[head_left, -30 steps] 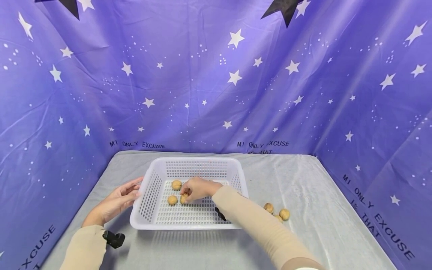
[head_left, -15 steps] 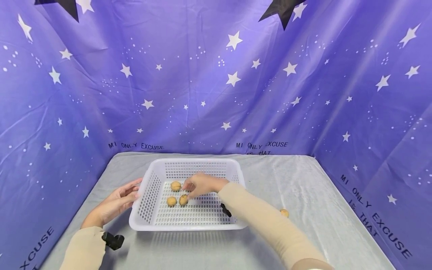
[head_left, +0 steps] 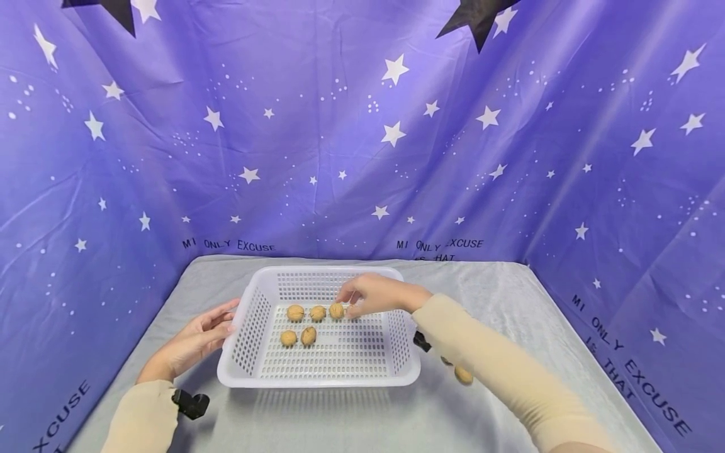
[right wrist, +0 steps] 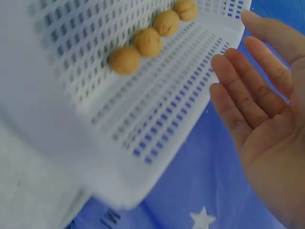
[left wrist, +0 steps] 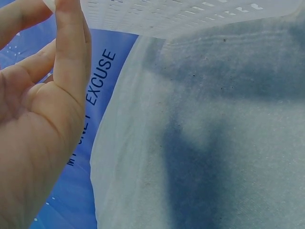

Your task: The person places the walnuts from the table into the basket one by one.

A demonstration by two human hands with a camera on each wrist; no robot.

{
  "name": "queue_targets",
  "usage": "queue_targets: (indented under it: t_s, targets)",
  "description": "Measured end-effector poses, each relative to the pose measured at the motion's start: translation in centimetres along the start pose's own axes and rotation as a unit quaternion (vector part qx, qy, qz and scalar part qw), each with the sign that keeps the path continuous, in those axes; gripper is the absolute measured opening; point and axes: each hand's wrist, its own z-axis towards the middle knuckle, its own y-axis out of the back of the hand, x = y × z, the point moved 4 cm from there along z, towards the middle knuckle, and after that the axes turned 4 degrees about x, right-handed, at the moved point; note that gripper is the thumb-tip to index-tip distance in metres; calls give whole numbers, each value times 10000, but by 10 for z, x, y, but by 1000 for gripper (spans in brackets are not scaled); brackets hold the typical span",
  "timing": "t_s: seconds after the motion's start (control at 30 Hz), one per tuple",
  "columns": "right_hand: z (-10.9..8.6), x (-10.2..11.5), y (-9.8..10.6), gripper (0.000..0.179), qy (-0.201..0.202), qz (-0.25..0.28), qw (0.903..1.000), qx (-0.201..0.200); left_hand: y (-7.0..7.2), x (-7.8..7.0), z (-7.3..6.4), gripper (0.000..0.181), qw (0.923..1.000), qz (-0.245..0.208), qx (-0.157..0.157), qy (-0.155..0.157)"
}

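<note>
- Loose walnuts (head_left: 463, 375) right of basket (head_left: 317, 381); right hand (head_left: 381, 294) nearer.
- That hand: above basket's right half, empty, fingers loosely parted.
- Left hand (head_left: 191, 340) at basket's left rim; pinch or touch, can't tell.

Four walnuts (right wrist: 148, 43) sit close together in a slanting row inside a white perforated basket (right wrist: 114, 183), the leftmost blurred. At right, the right hand (right wrist: 267, 126) extends its fingers near the basket's edge, palm visible. Blue star-printed cloth (right wrist: 174, 191) spreads below; grey cloth (right wrist: 38, 176) lies left.
</note>
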Motion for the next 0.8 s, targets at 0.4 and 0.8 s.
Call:
queue_targets:
  t_s: [0.4, 0.8]
  targets:
    - [-65, -25, 22, 32, 122, -218, 9980, -573, 2, 3, 1, 63, 10000, -34, 63, -63]
    - [-139, -76, 9, 28, -429, 99, 9946, -941, -1, 0, 1, 63, 9999, -77, 76, -50]
